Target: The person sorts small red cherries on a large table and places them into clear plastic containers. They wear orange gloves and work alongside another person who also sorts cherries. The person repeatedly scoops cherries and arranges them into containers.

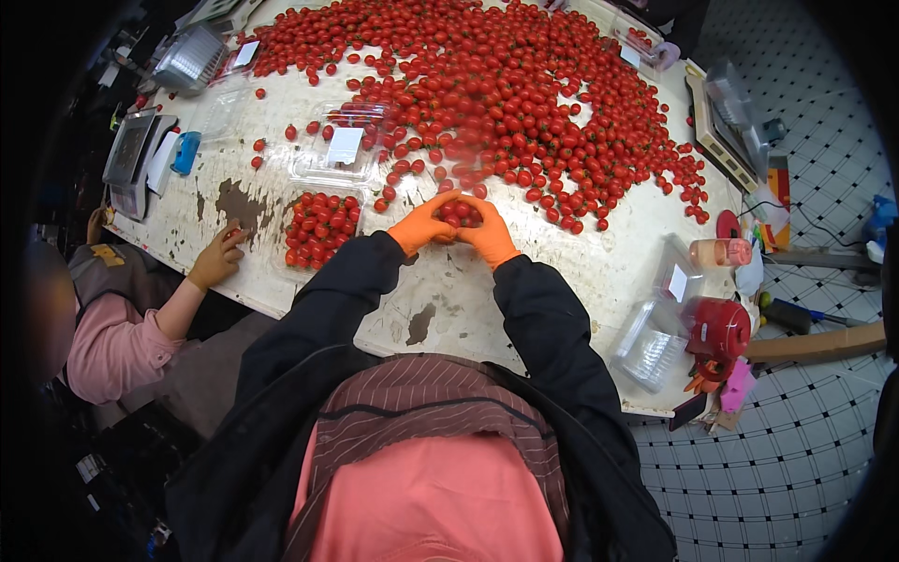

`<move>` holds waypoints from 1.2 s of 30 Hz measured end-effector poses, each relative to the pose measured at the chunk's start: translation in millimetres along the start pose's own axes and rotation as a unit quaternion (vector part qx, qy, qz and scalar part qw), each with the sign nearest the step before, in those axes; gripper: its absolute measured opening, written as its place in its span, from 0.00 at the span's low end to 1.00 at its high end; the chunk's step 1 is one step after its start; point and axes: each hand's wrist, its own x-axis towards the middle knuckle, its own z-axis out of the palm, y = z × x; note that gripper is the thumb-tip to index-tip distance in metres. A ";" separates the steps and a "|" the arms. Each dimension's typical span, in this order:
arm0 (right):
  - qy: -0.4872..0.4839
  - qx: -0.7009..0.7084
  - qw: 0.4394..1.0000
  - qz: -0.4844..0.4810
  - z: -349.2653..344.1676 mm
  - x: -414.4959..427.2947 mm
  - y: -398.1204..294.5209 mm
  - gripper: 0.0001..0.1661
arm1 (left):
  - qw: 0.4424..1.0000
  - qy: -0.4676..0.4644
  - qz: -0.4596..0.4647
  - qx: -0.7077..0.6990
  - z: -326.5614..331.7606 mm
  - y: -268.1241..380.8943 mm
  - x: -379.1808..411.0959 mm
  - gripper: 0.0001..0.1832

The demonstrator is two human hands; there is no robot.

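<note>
My left hand (424,226) and my right hand (487,234), both in orange gloves, meet at the thumbs and cup several cherry tomatoes (460,213) between them. Beyond them a large heap of loose cherry tomatoes (520,105) spreads over the white worn table (463,295). Left of my left hand, an open clear plastic clamshell box holds a layer of cherry tomatoes (322,230). Its clear lid (302,168) lies folded back on the far side, with a white label (345,145) on it.
At the left are a digital scale (130,165), a blue tape dispenser (185,152) and a co-worker's hand (218,260). Stacked clear boxes (189,60) stand farther back. At the right lie empty clear boxes (650,344), a red lidded container (720,329), a pink-lidded jar (720,252) and another scale (720,133).
</note>
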 end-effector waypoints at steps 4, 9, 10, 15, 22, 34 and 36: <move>0.008 -0.230 0.968 -0.100 11.4 1.4 -11.9 0.29 | 0.958 -0.011 0.003 -0.287 11.2 -3.0 -7.8 0.27; 0.015 -0.323 0.926 -0.194 67.3 -29.7 -76.4 0.25 | 0.874 0.062 0.073 -0.477 21.5 -31.4 -4.0 0.20; 0.011 -0.310 0.928 -0.206 69.8 -35.0 -80.9 0.25 | 0.855 0.033 0.091 -0.509 26.1 -32.9 -8.5 0.20; 0.018 -0.247 0.952 -0.182 56.0 -47.8 -112.9 0.27 | 0.791 -0.020 0.072 -0.608 18.6 -15.5 -36.0 0.24; 0.087 -0.209 0.967 -0.115 0.1 -52.1 -94.4 0.28 | 0.780 0.018 0.063 -0.623 23.3 2.2 -68.4 0.22; 0.099 -0.216 0.970 -0.047 -22.5 -60.9 -51.2 0.26 | 0.817 0.454 0.294 0.200 -93.4 21.3 -147.6 0.16; 0.100 -0.222 0.969 -0.051 -24.0 -58.7 -49.0 0.25 | 0.721 0.410 0.301 0.471 -114.3 1.6 -144.5 0.16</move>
